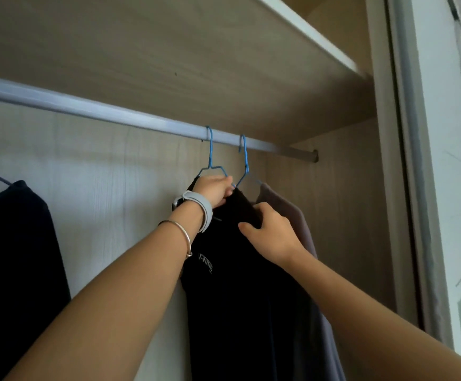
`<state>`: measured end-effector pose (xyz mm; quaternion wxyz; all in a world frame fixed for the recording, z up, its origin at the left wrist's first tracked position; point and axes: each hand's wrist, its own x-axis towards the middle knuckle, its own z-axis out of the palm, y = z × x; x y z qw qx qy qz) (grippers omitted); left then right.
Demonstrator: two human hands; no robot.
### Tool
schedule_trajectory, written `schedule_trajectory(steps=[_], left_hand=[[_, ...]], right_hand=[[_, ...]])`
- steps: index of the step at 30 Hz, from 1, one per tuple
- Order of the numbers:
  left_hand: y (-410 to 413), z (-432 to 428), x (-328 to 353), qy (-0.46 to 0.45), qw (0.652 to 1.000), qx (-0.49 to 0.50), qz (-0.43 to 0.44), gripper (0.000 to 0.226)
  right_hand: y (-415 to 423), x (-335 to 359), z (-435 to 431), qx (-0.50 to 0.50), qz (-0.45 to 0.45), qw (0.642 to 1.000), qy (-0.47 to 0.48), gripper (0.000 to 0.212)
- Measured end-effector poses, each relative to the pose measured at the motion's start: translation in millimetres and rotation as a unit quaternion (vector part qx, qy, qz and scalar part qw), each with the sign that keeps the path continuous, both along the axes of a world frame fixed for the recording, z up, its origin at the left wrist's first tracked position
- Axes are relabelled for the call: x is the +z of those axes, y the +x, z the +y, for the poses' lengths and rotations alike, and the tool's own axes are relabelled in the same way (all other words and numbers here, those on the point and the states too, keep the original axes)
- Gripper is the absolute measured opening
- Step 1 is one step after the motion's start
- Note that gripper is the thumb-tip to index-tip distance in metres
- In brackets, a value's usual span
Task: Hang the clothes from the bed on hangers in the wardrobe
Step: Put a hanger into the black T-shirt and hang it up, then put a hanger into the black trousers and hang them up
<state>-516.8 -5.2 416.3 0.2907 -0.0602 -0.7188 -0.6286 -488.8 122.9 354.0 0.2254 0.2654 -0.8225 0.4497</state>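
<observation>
A black shirt point(240, 292) with small white lettering hangs on a blue wire hanger point(210, 149) hooked over the wardrobe rail point(86, 107). My left hand point(215, 189) grips the shirt's collar and the hanger's shoulder just under the hook. On the shirt's right shoulder my right hand point(269, 232) pinches the black fabric. Right beside it a second blue hanger point(244, 158) carries a grey-mauve garment point(295, 215), mostly hidden behind the black shirt and my right arm.
A dark navy garment point(17, 257) hangs at the far left on another hanger. A wooden shelf point(196, 50) runs right above the rail. The wardrobe's side panel point(347, 202) and a sliding door frame point(405, 133) stand at the right.
</observation>
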Motion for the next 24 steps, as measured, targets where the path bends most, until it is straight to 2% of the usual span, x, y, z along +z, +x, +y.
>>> schedule_trajectory(steps=[2,4,7,9,11,13,16,19,22,24], left_hand=[[3.3,-1.4,-23.5,0.002,1.000,-0.004,0.021,0.015],[9.0,-3.8,-57.6,-0.022,0.999,0.018,0.031,0.030],[30.4,-8.2,-134.2,-0.096,0.993,0.058,0.016,0.027],[50.4,-16.7,-202.1,-0.141,0.987,0.049,-0.050,0.019],[82.2,-21.2,-273.2,-0.146,0.978,0.050,-0.142,0.016],[117.7,-20.9,-334.4,-0.139,0.963,0.099,-0.210,0.017],[172.4,-8.5,-402.9,-0.104,0.931,0.180,-0.300,0.021],[234.8,11.4,-463.9,-0.043,0.894,0.236,-0.377,0.017],[313.8,35.6,-523.8,0.029,0.831,0.311,-0.460,0.020],[376.6,64.5,-562.9,0.073,0.778,0.353,-0.515,0.022]], right_hand=[[0.6,-21.6,5.8,0.007,-0.012,1.000,-0.015,0.036],[2.9,-50.0,13.6,0.038,-0.037,0.998,-0.036,0.033],[6.9,-114.5,28.7,0.087,-0.083,0.991,-0.053,0.032],[7.8,-165.8,41.1,0.087,-0.112,0.989,-0.052,0.031],[6.1,-217.8,56.3,0.081,-0.172,0.980,-0.052,0.034],[4.3,-270.0,69.6,0.059,-0.227,0.972,-0.027,0.033],[5.1,-349.3,83.6,0.060,-0.294,0.953,0.036,0.024],[21.4,-419.9,90.8,0.099,-0.355,0.918,0.145,0.013],[47.4,-468.8,95.9,0.155,-0.390,0.878,0.229,0.006],[67.7,-496.6,99.4,0.200,-0.421,0.832,0.301,0.005]])
